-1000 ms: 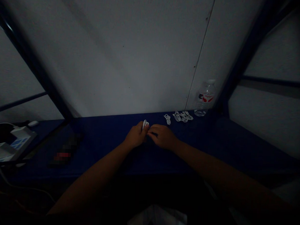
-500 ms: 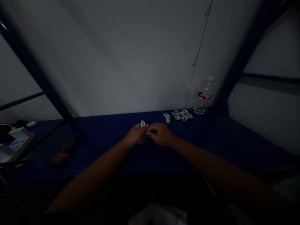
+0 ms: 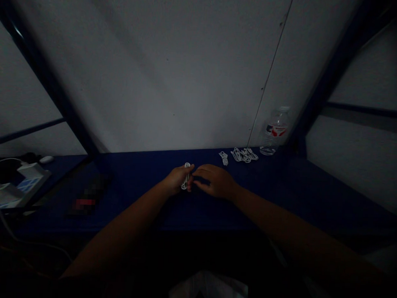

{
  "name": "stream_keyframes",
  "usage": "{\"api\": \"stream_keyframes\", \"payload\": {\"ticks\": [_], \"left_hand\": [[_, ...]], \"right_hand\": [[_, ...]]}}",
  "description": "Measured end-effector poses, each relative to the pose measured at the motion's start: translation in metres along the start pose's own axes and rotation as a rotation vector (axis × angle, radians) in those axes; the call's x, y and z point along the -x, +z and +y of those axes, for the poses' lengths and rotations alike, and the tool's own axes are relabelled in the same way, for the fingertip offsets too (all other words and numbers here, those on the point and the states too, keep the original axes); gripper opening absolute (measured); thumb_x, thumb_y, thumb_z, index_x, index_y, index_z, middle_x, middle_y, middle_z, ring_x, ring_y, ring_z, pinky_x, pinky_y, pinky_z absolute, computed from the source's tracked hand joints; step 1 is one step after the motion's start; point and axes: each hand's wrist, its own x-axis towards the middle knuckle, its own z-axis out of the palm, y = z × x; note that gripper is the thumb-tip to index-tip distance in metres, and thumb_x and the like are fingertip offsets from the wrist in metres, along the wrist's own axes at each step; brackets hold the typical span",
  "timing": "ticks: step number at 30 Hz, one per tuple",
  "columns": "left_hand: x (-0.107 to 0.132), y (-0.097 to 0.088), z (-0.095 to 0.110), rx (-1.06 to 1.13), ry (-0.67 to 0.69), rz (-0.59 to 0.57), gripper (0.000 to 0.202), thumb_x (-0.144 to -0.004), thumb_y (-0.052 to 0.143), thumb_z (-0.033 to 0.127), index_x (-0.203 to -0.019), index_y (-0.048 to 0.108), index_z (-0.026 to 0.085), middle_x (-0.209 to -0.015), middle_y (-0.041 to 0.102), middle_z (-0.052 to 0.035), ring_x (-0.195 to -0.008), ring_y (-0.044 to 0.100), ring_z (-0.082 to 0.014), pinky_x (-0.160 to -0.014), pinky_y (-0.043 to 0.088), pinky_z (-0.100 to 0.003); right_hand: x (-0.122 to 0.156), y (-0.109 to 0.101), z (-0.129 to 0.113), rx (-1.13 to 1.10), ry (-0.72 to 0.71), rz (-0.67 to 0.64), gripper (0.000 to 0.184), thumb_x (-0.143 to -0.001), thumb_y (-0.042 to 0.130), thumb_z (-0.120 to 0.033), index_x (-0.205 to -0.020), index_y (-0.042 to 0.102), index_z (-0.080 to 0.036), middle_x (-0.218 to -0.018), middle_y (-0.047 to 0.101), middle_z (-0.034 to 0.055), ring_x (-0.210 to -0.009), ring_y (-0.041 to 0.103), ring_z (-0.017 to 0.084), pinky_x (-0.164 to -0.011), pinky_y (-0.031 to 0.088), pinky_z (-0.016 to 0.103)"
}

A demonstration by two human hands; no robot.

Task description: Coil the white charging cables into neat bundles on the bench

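Observation:
A folded white cable (image 3: 185,182) sits in my left hand (image 3: 177,178), which is closed around it. One loop pokes out above the thumb and another hangs below the fingers. My right hand (image 3: 215,180) is just to the right, its thumb and fingers apart with a dark gap between them. Its fingertips reach the left hand's fingers beside the cable; whether they touch the cable I cannot tell. Behind the hands, a small tied white cable bundle (image 3: 224,158) lies on the blue tabletop (image 3: 139,168). Several more cable bundles (image 3: 244,155) lie close together to its right.
A clear plastic bottle (image 3: 275,131) with a red and blue label stands at the back right, by the pale wall (image 3: 175,78). A blurred dark object (image 3: 86,199) lies at the left. White power strips (image 3: 24,184) are further left. Blue frame posts (image 3: 57,87) flank the table.
My right thumb has come away from the fingers, opening a gap. My left hand has turned slightly, and more of the cable shows below its thumb. The view has shifted a little.

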Motion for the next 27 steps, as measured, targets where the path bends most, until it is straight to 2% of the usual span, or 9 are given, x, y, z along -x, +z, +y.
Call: {"api": "stream_keyframes", "payload": {"ticks": [3,6,11,16,21,27], "left_hand": [[-0.001,-0.002,-0.002,-0.022,-0.008,-0.010,0.031,-0.088,0.054,0.046,-0.080,0.048,0.017,-0.046,0.050,0.0035,-0.032,0.047,-0.0132,-0.037,0.040,-0.024],[0.001,-0.002,-0.004,-0.104,-0.014,0.004,0.032,-0.089,0.051,0.048,-0.082,0.048,0.017,-0.046,0.050,0.0036,-0.032,0.048,-0.0135,-0.037,0.038,-0.023],[0.005,0.005,-0.003,-0.433,0.020,0.037,0.028,-0.094,0.042,0.045,-0.089,0.046,0.018,-0.044,0.051,0.0044,-0.033,0.051,-0.0136,-0.037,0.036,-0.020],[0.006,0.008,-0.003,-0.628,0.012,0.062,0.033,-0.094,0.042,0.052,-0.095,0.046,0.019,-0.046,0.053,0.0039,-0.035,0.053,-0.0138,-0.039,0.038,-0.019],[0.006,0.006,-0.002,-0.587,-0.031,0.029,0.036,-0.091,0.046,0.055,-0.093,0.048,0.019,-0.045,0.051,0.0052,-0.035,0.051,-0.0119,-0.039,0.038,-0.019],[0.013,-0.004,0.006,-0.322,-0.124,-0.173,0.042,-0.086,0.052,0.056,-0.073,0.051,0.016,-0.045,0.051,0.0010,-0.034,0.049,-0.0123,-0.037,0.037,-0.022]], "right_hand": [[0.000,0.000,0.000,0.144,-0.045,-0.044,0.024,-0.087,0.057,-0.018,-0.111,0.064,-0.017,-0.105,0.068,0.0115,-0.096,0.060,0.022,-0.082,0.050,0.037],[0.002,0.001,0.001,0.187,-0.037,-0.107,0.023,-0.090,0.052,-0.016,-0.110,0.064,-0.015,-0.101,0.069,0.0115,-0.094,0.061,0.022,-0.081,0.049,0.036],[0.003,-0.002,-0.001,0.164,0.081,-0.197,0.018,-0.090,0.051,-0.019,-0.099,0.066,-0.015,-0.095,0.069,0.0093,-0.087,0.060,0.020,-0.079,0.045,0.033],[-0.001,-0.010,-0.005,0.212,0.088,-0.247,0.015,-0.089,0.051,-0.019,-0.093,0.064,-0.014,-0.090,0.065,0.0096,-0.087,0.055,0.021,-0.077,0.040,0.033],[0.000,-0.011,-0.001,0.252,0.020,-0.304,0.014,-0.089,0.051,-0.015,-0.092,0.064,-0.015,-0.086,0.063,0.0082,-0.081,0.052,0.019,-0.072,0.037,0.032],[0.000,-0.013,0.003,0.221,-0.112,-0.192,0.025,-0.089,0.051,-0.013,-0.110,0.064,-0.016,-0.086,0.065,0.0086,-0.082,0.055,0.020,-0.075,0.041,0.033]]}}
